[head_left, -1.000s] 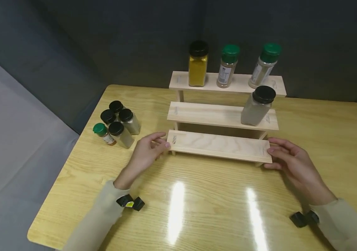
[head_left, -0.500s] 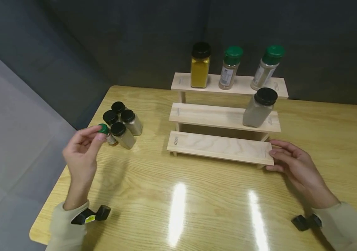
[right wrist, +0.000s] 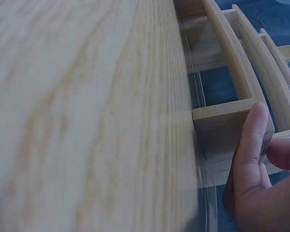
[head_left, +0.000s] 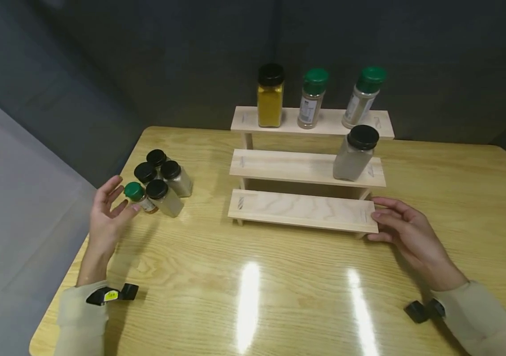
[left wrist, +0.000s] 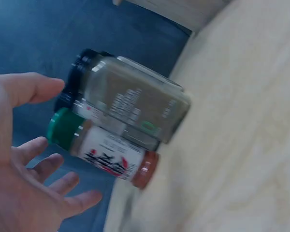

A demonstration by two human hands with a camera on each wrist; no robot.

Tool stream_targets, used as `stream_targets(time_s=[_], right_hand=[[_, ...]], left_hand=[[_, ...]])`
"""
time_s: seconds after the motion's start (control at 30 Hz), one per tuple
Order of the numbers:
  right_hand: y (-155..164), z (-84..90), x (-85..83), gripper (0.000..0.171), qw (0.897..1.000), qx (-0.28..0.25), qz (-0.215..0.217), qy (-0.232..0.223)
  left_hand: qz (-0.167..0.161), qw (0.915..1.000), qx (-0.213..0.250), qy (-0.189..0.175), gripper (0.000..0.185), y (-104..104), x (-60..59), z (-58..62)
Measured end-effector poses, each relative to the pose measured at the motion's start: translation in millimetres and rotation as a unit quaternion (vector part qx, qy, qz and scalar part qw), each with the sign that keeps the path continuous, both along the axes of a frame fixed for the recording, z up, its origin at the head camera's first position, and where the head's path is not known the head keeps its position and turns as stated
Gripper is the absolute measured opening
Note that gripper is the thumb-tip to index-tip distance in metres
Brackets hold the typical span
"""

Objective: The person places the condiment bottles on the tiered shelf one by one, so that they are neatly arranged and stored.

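My left hand [head_left: 118, 200] hovers with fingers spread just left of a small green-capped spice jar [head_left: 137, 196] at the table's left side; its thumb is near the jar and it holds nothing. In the left wrist view the same hand [left wrist: 26, 159] is spread beside the green-capped jar [left wrist: 108, 155]. Three black-capped jars [head_left: 163, 180] stand packed against it. My right hand [head_left: 375, 220] rests with straight fingers on the right end of the lowest step of a three-step wooden rack [head_left: 301, 210]. In the right wrist view the thumb [right wrist: 251, 145] lies against the rack's end [right wrist: 222, 113].
A yellow jar [head_left: 269, 96] and two green-capped jars [head_left: 310, 99] stand on the rack's top step, and a grey black-capped jar [head_left: 354, 153] stands on the middle step. The wooden table [head_left: 253, 277] ends close to my left hand. A dark wall stands behind.
My left hand left the rack's left end and swung over to the green-capped jar; it now sits lower beside it with fingers spread. The right hand has stayed on the rack.
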State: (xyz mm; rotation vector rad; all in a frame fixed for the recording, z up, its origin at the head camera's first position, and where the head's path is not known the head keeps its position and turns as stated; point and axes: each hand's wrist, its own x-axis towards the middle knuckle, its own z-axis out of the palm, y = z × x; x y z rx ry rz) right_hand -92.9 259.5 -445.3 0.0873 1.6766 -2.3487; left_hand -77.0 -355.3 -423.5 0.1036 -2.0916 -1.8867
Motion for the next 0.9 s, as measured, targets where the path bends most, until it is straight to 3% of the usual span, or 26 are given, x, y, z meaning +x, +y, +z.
stream_targets(time_s=[0.13,0.37,0.73,0.9], right_hand=[[0,1.5,-0.5,0.034,1.000,0.003,0.001,0.000],[-2,0.5,0.1,0.036,1.000,-0.006,-0.005,-0.002],[-2,-0.5,0.2,0.033,1.000,0.005,-0.007,-0.004],[-1,0.5,1.3,0.033,1.000,0.006,-0.011,-0.006]], left_hand=[[-0.026,0.9989,-0.024,-0.031,0.078,-3,-2.7,-9.0],[-0.022,0.9952,-0.077,-0.057,0.063,-8,-7.6,-16.8],[0.050,0.9886,-0.116,-0.083,0.044,-5,-14.3,-23.4],[0.071,0.9862,-0.123,-0.085,0.040,-5,-10.9,-21.2]])
